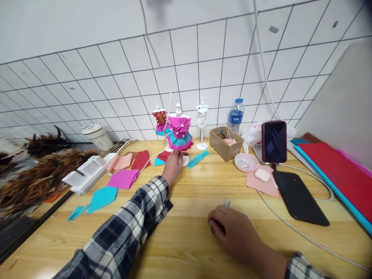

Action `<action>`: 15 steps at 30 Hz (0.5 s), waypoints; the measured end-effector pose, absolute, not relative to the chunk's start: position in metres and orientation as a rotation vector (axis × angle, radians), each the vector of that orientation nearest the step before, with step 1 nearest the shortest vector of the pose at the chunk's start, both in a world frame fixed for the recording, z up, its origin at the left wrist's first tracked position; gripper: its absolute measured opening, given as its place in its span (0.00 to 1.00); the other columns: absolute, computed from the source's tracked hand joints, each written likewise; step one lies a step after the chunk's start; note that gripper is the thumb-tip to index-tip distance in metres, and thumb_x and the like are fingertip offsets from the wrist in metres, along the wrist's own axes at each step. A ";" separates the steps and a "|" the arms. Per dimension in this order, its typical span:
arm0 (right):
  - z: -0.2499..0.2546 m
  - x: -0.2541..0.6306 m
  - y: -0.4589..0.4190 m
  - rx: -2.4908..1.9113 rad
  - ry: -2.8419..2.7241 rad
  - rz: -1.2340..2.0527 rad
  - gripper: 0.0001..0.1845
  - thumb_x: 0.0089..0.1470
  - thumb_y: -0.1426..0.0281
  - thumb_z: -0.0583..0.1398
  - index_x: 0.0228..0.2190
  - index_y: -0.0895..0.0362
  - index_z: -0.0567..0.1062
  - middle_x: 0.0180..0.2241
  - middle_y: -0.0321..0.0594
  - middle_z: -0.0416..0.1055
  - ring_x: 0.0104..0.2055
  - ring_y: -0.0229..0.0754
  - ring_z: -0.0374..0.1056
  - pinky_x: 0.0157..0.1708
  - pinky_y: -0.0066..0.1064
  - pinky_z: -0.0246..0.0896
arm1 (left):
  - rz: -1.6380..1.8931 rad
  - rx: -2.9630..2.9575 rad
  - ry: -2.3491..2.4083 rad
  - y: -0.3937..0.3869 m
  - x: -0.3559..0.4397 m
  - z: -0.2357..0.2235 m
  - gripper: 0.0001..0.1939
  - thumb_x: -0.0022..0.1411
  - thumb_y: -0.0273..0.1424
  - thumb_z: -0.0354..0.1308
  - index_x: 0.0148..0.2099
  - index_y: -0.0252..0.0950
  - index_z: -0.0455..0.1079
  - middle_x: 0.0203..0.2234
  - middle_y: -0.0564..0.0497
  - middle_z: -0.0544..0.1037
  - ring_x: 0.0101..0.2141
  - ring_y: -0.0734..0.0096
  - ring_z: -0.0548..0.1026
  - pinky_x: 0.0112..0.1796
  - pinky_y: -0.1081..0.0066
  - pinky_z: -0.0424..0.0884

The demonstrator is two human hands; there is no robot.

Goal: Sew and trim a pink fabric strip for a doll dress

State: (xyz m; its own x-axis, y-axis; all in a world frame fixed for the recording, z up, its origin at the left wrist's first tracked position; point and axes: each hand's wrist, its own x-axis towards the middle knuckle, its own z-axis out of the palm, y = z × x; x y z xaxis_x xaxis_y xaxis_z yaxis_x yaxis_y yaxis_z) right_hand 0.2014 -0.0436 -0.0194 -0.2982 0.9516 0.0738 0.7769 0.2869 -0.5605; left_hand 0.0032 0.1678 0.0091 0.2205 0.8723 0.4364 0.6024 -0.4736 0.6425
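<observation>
My left hand (173, 167) reaches forward with its fingers closed around the lower stem of a miniature dress form (180, 130). That form wears a magenta bodice and a ruffled turquoise and magenta skirt, and part of its white round base (185, 160) shows beside my fingers. My right hand (235, 230) rests low over the table, wrapped around small scissors (226, 202); just the blade tips stick out, and the handles are mostly hidden. Behind stand a second form in a red top (160, 117) and a white patterned form (202, 122).
Turquoise (102, 198), magenta (124, 178) and red fabric pieces lie left. A cardboard box (226, 144), water bottle (236, 115), pink dish (246, 162) and upright phone (274, 141) stand right. A black slab (300, 197) and white cable cross the right side; feathers (52, 170) lie far left.
</observation>
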 end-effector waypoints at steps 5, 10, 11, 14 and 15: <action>-0.019 0.203 -0.043 -1.532 -2.145 0.643 0.09 0.59 0.71 0.53 0.33 0.51 0.74 0.32 0.33 0.74 0.34 0.39 0.69 0.33 0.30 0.54 | 1.122 2.180 1.417 0.221 0.016 0.014 0.08 0.66 0.27 0.46 0.41 0.35 0.66 0.37 0.43 0.80 0.41 0.62 0.76 0.44 0.64 0.69; -0.033 0.205 -0.037 -1.486 -2.173 0.603 0.09 0.56 0.73 0.54 0.33 0.51 0.74 0.30 0.33 0.74 0.32 0.39 0.71 0.30 0.28 0.56 | 1.087 2.135 1.455 0.252 0.019 -0.003 0.06 0.66 0.27 0.45 0.40 0.36 0.63 0.36 0.43 0.79 0.39 0.62 0.77 0.42 0.63 0.70; -0.038 0.206 -0.036 -1.476 -2.164 0.587 0.09 0.55 0.74 0.55 0.32 0.51 0.74 0.30 0.33 0.75 0.31 0.38 0.71 0.30 0.28 0.56 | 1.081 2.128 1.457 0.256 0.019 -0.006 0.06 0.66 0.27 0.45 0.40 0.36 0.63 0.36 0.43 0.79 0.39 0.61 0.77 0.42 0.62 0.70; -0.054 0.208 -0.032 -1.439 -2.137 0.533 0.10 0.53 0.76 0.57 0.33 0.50 0.74 0.29 0.30 0.76 0.30 0.36 0.72 0.29 0.25 0.58 | 1.058 2.116 1.446 0.265 0.020 -0.014 0.06 0.66 0.28 0.45 0.41 0.36 0.63 0.37 0.42 0.79 0.40 0.60 0.77 0.42 0.61 0.71; -0.059 0.209 -0.031 -1.425 -2.140 0.516 0.10 0.51 0.76 0.57 0.33 0.50 0.75 0.28 0.30 0.76 0.29 0.35 0.72 0.28 0.24 0.58 | 1.051 2.111 1.440 0.268 0.021 -0.015 0.06 0.65 0.28 0.45 0.41 0.36 0.63 0.37 0.43 0.79 0.40 0.60 0.77 0.42 0.61 0.71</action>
